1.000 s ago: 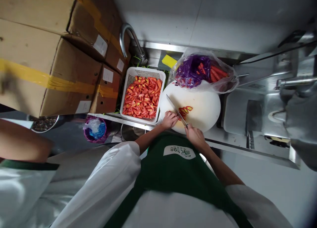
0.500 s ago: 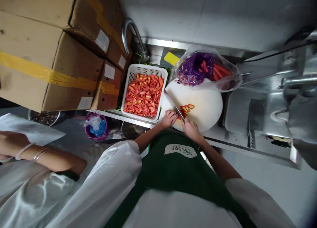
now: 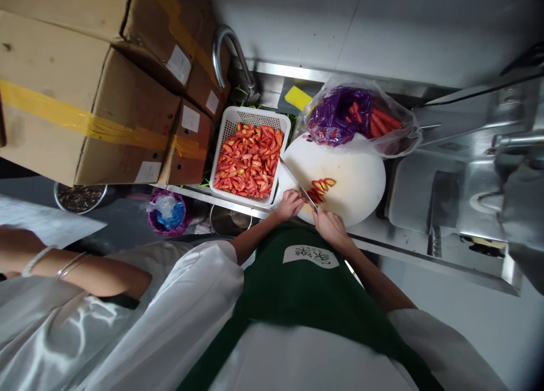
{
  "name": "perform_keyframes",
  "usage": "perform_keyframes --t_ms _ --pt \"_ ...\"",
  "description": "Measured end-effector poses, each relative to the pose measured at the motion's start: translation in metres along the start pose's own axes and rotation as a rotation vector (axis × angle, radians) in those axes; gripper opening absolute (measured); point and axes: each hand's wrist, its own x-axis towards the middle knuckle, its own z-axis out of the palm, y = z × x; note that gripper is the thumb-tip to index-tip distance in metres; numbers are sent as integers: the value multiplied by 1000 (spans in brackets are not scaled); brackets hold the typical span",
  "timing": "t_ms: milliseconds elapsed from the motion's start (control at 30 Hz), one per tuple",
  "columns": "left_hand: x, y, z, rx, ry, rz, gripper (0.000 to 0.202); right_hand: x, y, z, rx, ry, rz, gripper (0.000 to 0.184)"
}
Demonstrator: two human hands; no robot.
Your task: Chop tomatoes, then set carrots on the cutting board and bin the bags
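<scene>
Head view, knife [image 3: 297, 182] blade pointing up-left, right hand [image 3: 330, 228]

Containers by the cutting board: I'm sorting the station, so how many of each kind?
Cardboard boxes: 3
White basket of carrot slices: 1
Plastic bag of carrots: 1
Total: 5
</scene>
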Motion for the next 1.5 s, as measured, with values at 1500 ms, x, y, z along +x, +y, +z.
perform_keyframes --t_ms 1500 --pt "1 4 -5 -75 50 -64 26 -29 21 7 2 -62 76 34"
